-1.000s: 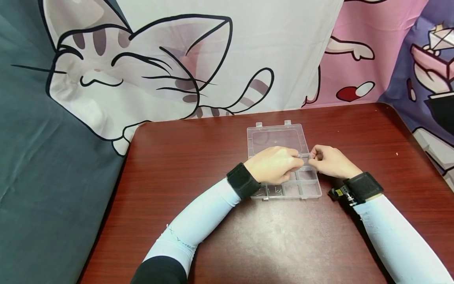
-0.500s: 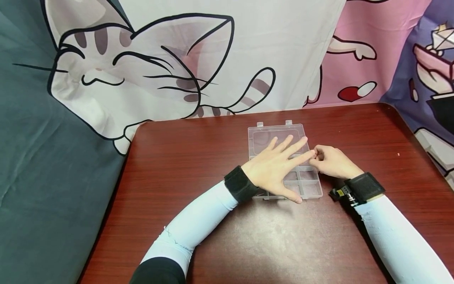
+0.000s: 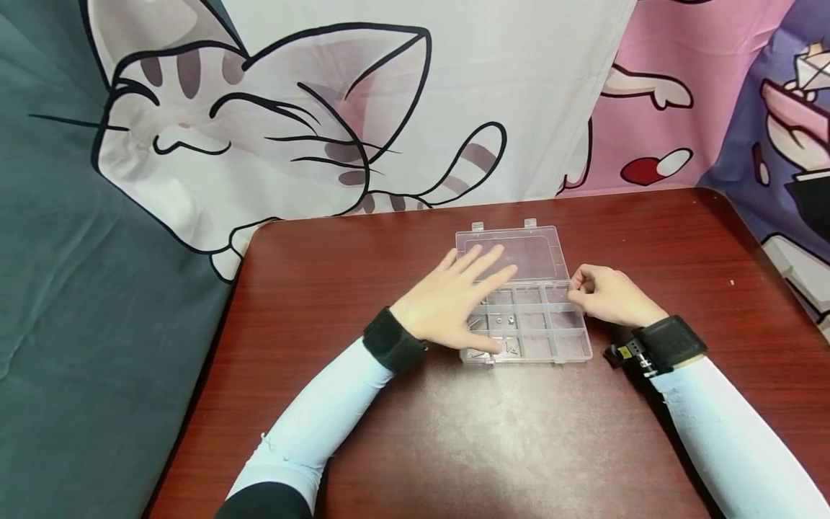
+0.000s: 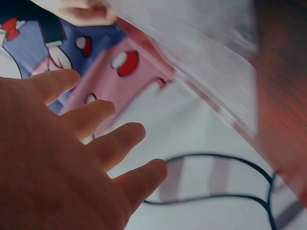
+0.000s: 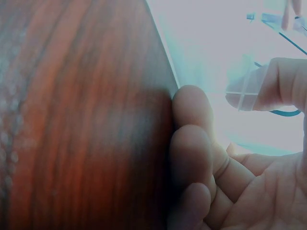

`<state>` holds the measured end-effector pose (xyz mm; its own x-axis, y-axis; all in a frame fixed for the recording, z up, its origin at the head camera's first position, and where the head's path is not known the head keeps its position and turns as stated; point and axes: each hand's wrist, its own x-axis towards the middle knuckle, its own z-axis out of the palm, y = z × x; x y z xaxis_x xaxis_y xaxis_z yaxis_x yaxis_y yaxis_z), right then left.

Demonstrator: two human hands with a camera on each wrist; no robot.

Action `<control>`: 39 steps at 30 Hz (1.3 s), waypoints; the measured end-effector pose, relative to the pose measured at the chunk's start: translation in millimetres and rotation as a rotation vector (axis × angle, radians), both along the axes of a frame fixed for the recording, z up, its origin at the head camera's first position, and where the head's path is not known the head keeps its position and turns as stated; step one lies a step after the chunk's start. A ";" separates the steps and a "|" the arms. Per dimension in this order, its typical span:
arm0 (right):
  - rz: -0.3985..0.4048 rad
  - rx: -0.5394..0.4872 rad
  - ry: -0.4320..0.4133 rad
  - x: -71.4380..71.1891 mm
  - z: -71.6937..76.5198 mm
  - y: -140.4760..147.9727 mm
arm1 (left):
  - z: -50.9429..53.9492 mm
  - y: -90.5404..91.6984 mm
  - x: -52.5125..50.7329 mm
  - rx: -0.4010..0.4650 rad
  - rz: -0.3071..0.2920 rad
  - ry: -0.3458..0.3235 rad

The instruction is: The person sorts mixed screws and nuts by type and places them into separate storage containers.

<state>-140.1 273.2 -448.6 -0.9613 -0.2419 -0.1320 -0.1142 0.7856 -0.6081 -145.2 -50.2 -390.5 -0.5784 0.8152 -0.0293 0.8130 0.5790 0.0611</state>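
A clear plastic compartment box [image 3: 569, 347] lies on the table with its lid [image 3: 528, 254] laid back toward the far side. Small metal screws [image 3: 512, 351] lie in a near-left compartment, and little nut-like pieces [image 3: 511, 320] in the one behind it. Over the box's left side, my left hand [image 3: 447, 303] spreads its straight fingers and holds nothing; it hides part of the left compartments. My right hand [image 3: 609, 295] grips the box's right edge near the lid hinge. In the right wrist view its thumb [image 5: 283, 86] shows partly through the clear plastic, opposite curled fingers [image 5: 192, 108].
The dark red-brown wooden table [image 3: 519, 447] carries the box near its far edge. Behind hangs a cloth [image 3: 519, 72] printed with cartoon animals. A tiny pale speck [image 3: 732, 282] lies on the table at the right.
My left hand was bunched over the box's middle. Its fingers spread, then it drew back to the left, uncovering the middle compartments. The right hand stays at the box's right edge.
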 end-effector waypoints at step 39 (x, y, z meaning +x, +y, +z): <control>-0.010 -0.007 -0.005 0.3 -1.5 -0.1 | -41.4 -142.2 70.5 0.099 -0.025 0.065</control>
